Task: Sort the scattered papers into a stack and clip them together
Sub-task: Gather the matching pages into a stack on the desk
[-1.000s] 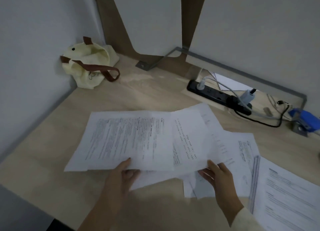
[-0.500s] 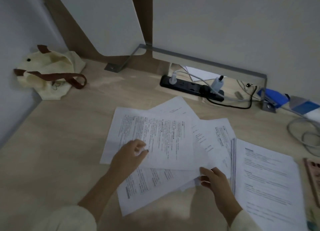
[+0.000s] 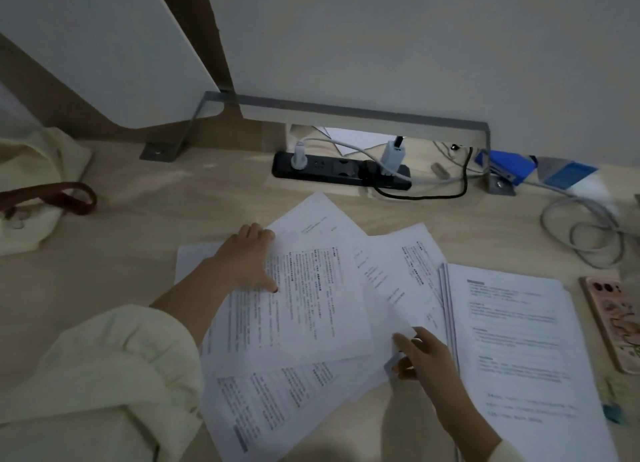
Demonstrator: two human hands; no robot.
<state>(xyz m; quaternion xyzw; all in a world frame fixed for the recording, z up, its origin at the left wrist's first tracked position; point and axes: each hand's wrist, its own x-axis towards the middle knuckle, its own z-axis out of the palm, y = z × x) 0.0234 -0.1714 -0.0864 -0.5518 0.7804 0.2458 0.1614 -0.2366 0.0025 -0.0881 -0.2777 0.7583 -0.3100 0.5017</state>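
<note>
Desk (image 3: 145, 219) | papers (image 3: 277, 402) fanned in front of power strip (image 3: 341, 172) | left grip (image 3: 249, 257) has slid strip-ward, flat on top sheet (image 3: 311, 305) | right grip (image 3: 426, 354) pinching one corner | gathering begun, stack neither squared nor clipped.

— What lies on the tabletop (image 3: 104, 271)?
— Loose papers (image 3: 311, 305), fanned under the left grip (image 3: 247, 257) and across to the right grip (image 3: 422, 354). A thick stack (image 3: 519, 340) lies just right of the right grip, with a phone (image 3: 613, 323) beyond it.
— And farther back?
— A power strip (image 3: 332, 168) past both grips, a cloth bag (image 3: 31, 191) far left of the left grip, and a coiled cable (image 3: 543, 219) far right.
</note>
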